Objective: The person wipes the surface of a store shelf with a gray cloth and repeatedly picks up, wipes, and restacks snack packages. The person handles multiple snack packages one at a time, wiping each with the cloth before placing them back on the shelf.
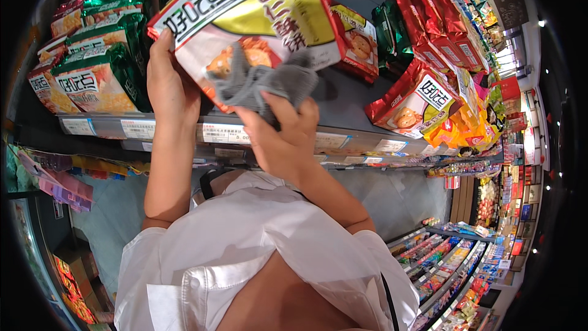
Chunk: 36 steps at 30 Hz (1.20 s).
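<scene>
My left hand [169, 78] grips the left edge of a large red, white and yellow biscuit packet [294, 4], tilted above a shop shelf [340, 105]. Biscuits and bold writing are printed on its front. In my right hand [287, 140] is a bunched grey cloth [268, 80], pressed against the lower front of the packet. The cloth covers part of the printed biscuit picture. Behind the packet, some of the shelf is hidden.
Green biscuit packets [98, 78] stand in rows at the left. Red packets [413, 101] and orange packets [464, 124] sit at the right. Price labels [220, 132] line the shelf's front edge. Another stocked rack [441, 276] stands at lower right, beyond the tiled floor [381, 202].
</scene>
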Motion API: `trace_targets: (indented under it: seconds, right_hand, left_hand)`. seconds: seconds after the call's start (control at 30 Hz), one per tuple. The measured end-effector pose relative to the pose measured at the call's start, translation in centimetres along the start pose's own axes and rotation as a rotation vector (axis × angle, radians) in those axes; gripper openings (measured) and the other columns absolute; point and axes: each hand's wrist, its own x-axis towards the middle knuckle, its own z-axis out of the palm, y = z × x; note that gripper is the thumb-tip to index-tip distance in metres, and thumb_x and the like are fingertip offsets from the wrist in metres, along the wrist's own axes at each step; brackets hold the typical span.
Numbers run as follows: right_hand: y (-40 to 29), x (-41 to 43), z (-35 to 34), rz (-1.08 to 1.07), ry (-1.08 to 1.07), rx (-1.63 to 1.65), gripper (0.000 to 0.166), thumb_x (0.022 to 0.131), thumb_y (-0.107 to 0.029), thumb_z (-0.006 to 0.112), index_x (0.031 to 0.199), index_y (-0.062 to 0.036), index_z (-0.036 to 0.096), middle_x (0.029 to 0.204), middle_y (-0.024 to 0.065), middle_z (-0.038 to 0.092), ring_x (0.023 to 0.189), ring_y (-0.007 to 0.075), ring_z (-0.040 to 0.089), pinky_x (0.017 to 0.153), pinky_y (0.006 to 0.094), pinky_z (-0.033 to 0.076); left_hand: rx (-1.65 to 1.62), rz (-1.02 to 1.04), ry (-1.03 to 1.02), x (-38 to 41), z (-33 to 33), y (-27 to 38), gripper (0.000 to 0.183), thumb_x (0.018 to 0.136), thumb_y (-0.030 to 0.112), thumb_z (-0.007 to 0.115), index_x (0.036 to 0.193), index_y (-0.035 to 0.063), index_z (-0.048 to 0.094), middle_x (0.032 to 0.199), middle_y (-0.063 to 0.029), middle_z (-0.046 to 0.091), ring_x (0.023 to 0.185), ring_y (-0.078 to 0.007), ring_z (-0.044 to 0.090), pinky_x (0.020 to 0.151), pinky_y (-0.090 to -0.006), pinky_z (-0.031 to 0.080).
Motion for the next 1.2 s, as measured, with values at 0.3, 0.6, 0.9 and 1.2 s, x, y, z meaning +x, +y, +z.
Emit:
trace_targets:
  seconds: [0.3, 0.6, 0.9, 1.2]
  right_hand:
    - [4.9, 2.8, -3.6, 0.212, 0.14, -0.073, 0.04, 0.095, -0.033, 0.05, 0.124, -0.0061, 0.06, 0.141, 0.018, 0.034, 0.124, 0.0344, 0.035, 0.105, 0.043, 0.026]
    - [6.5, 4.4, -4.0, 0.448, 0.147, 0.699, 0.04, 0.095, -0.024, 0.051, 0.127, 0.0005, 0.05, 0.116, 0.0118, 0.053, 0.109, 0.0218, 0.048, 0.098, 0.0306, 0.033]
    - [6.2, 3.6, -3.7, 0.355, 0.307, 0.62, 0.014, 0.08, -0.001, 0.064, 0.092, -0.0021, 0.057, 0.095, 0.0113, 0.053, 0.087, 0.0243, 0.052, 0.079, 0.0292, 0.041]
    - [5.7, 2.2, -4.0, -0.046, 0.421, 0.013, 0.022, 0.068, 0.0, 0.065, 0.085, -0.0132, 0.062, 0.105, 0.0141, 0.05, 0.091, 0.0338, 0.052, 0.079, 0.043, 0.043]
  left_hand:
    - [0.106, 0.06, 0.039, -1.2, 1.5, -0.4, 0.033, 0.098, 0.027, 0.043, 0.113, -0.0008, 0.054, 0.109, -0.0088, 0.062, 0.1, -0.0147, 0.06, 0.088, -0.03, 0.046]
    - [0.233, 0.186, -0.042, -1.9, 2.3, -0.2, 0.036, 0.1, 0.036, 0.04, 0.109, 0.0038, 0.053, 0.098, -0.005, 0.061, 0.085, -0.0082, 0.057, 0.074, -0.022, 0.044]
    - [0.212, 0.214, -0.235, -0.9, 2.2, -0.7, 0.039, 0.1, 0.032, 0.043, 0.127, 0.0047, 0.044, 0.124, -0.0056, 0.052, 0.111, -0.0126, 0.049, 0.096, -0.027, 0.036]
    - [0.095, -0.106, -0.301, -2.4, 3.2, -0.4, 0.058, 0.095, 0.02, 0.053, 0.143, 0.0143, 0.021, 0.132, -0.0058, 0.046, 0.117, -0.017, 0.051, 0.095, -0.0395, 0.045]
